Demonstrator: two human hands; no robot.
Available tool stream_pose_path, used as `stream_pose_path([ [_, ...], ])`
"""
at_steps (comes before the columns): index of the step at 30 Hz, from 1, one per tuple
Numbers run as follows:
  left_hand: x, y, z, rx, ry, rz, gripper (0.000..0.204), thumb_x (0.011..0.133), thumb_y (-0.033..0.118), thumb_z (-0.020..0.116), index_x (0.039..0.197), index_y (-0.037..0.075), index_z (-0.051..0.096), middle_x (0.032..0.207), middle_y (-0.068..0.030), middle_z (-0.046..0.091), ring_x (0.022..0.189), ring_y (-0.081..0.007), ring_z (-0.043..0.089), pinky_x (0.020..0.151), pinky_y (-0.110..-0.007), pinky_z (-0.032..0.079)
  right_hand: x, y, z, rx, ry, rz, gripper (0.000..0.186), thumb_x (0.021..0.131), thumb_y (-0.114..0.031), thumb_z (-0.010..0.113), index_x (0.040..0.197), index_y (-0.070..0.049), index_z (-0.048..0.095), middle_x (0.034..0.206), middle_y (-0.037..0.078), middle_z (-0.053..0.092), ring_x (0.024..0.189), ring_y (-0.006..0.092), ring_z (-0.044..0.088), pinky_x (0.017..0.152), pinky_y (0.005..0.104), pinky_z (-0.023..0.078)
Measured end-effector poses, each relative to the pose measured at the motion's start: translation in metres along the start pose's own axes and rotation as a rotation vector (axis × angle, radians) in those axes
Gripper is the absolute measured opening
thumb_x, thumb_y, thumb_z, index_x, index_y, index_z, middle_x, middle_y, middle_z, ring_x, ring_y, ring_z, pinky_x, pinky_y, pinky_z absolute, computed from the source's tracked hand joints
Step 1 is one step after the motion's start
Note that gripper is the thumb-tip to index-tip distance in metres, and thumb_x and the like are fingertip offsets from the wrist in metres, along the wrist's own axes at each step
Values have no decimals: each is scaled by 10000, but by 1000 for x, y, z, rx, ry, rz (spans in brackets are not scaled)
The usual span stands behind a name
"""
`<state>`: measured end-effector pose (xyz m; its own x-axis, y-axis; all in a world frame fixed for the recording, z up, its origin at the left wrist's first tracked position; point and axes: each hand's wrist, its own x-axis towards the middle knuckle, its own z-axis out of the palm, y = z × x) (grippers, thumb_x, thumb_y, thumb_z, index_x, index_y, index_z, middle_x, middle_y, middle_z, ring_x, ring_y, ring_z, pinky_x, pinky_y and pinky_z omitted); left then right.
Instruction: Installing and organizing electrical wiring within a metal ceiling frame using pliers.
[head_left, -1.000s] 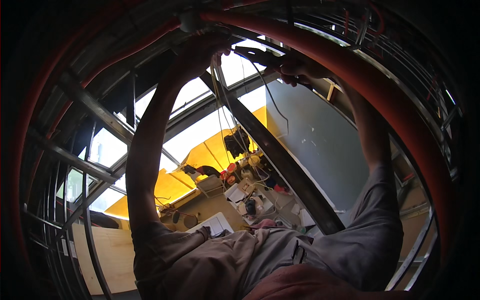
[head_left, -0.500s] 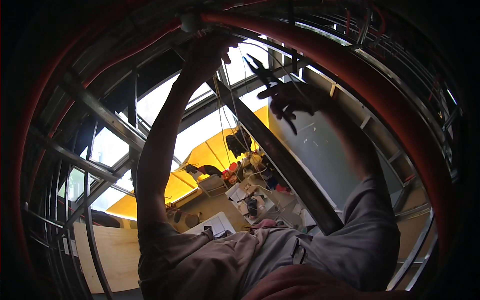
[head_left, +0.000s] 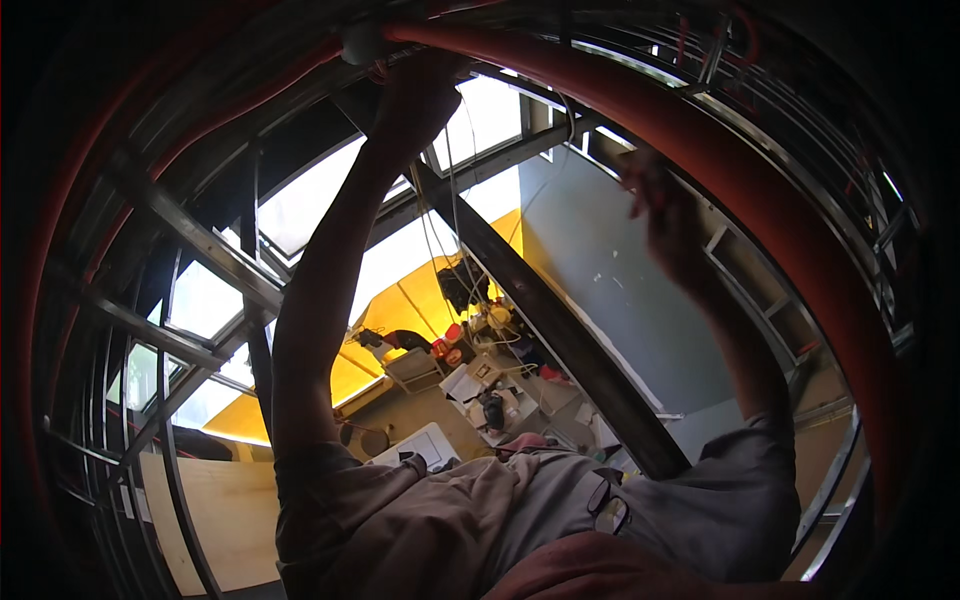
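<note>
My left hand [head_left: 425, 88] is raised high beside a rounded grey fitting [head_left: 362, 45] on the red pipe [head_left: 480, 48]. It looks closed, but deep shadow hides its fingers and whatever they grip. Thin pale wires [head_left: 451, 170] hang down just below it. Apart from it, to the right, my right hand [head_left: 668, 205] is lifted close to the thick red pipe's lower side. Motion and shadow smear its fingers, and I cannot make out pliers in it.
A dark steel beam [head_left: 560, 325] slants through the middle. Metal framing bars [head_left: 205, 240] cross at left, with a plywood sheet [head_left: 215, 510] below. A grey panel [head_left: 620, 270] stands at right. Far below lie a yellow sheet [head_left: 400, 305] and a cluttered work surface [head_left: 490, 395].
My right hand has moved right, away from the hanging wires; the dark pliers seen in it earlier no longer show clearly. My left hand stays up by the fitting, its fingers now more hidden.
</note>
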<state>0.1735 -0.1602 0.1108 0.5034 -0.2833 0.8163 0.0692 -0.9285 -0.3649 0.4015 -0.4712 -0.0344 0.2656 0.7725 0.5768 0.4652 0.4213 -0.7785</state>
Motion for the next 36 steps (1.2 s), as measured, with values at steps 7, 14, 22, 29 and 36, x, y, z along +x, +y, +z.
stream_pose_path([
  [7,4,-3,-10,352,251,247,420,706,127,784,1108,101,663,871,-77,666,849,-222,652,737,-394,533,75,6,155,-682,440,-257,299,909,48,504,1194,-40,530,894,125,552,783,221,572,666,355,482],
  [14,7,-7,-28,73,61,244,199,752,75,749,938,32,696,774,-90,674,664,-187,678,610,-337,555,156,12,159,-856,680,-641,424,874,82,517,1291,24,462,1107,224,535,999,359,558,850,450,465],
  [22,9,-6,-38,-520,-230,-197,202,986,226,504,911,81,623,587,-32,574,513,-111,603,471,-256,480,180,36,127,-915,704,-601,533,854,62,595,1355,-57,460,1220,206,490,1045,334,561,917,393,495],
  [29,17,10,-55,-631,-233,-240,180,971,178,524,953,35,631,671,-57,620,509,-124,633,456,-236,496,191,50,111,-1146,737,-658,404,788,34,626,1179,-13,533,1039,192,581,1001,366,569,867,461,452],
  [36,17,4,-56,-824,-325,-466,265,959,241,560,912,-10,630,654,-62,644,499,-128,660,411,-220,497,198,44,111,-1396,724,-787,272,788,-2,645,1049,10,570,949,192,599,899,372,593,788,473,466],
])
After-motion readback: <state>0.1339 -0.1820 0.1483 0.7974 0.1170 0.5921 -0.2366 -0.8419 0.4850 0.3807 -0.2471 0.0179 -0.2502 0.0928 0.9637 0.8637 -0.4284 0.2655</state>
